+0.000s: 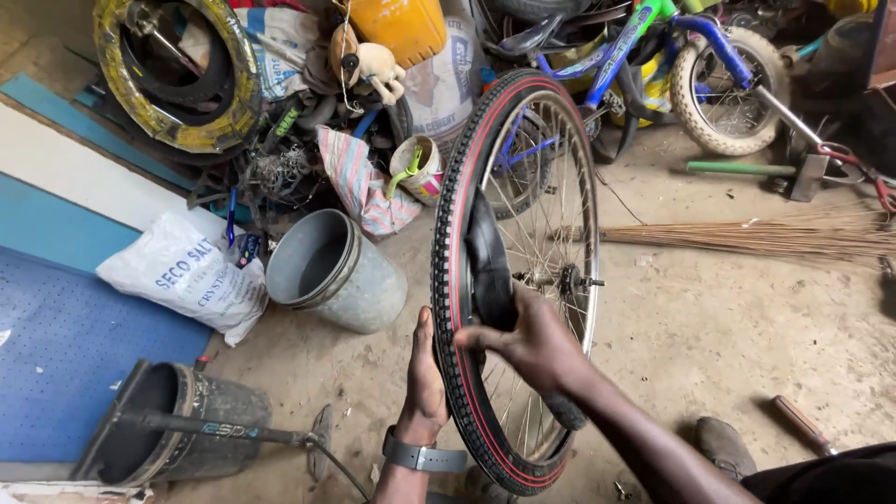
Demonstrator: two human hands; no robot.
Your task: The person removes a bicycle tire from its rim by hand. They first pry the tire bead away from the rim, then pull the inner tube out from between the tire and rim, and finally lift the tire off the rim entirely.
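1. While the bicycle wheel (pixel 518 280) stands upright on the dirt floor (pixel 728 327), the left hand (pixel 425 378) lies flat against the outer tread of its red-striped tyre (pixel 446 280), palm open and fingers straight; it clasps nothing and seems to brace the wheel so it does not roll or tip.
2. On the other side, the right hand (pixel 532 341) curls its grip around the black inner tube (pixel 487 266), which bulges out between tyre and rim (pixel 590 233), the thumb hooked over the tyre's edge.
3. Spokes and the axle (pixel 574 280) sit just beyond the right hand's knuckles.
4. Nearby, a metal bucket (pixel 331 271) lies tipped on its side, a white sack (pixel 187 275) rests beside it, and a floor pump (pixel 233 431) lies across a dark tub (pixel 173 425).
5. Behind, a straw broom (pixel 765 238) lies flat and a small bicycle (pixel 653 65) leans among clutter.
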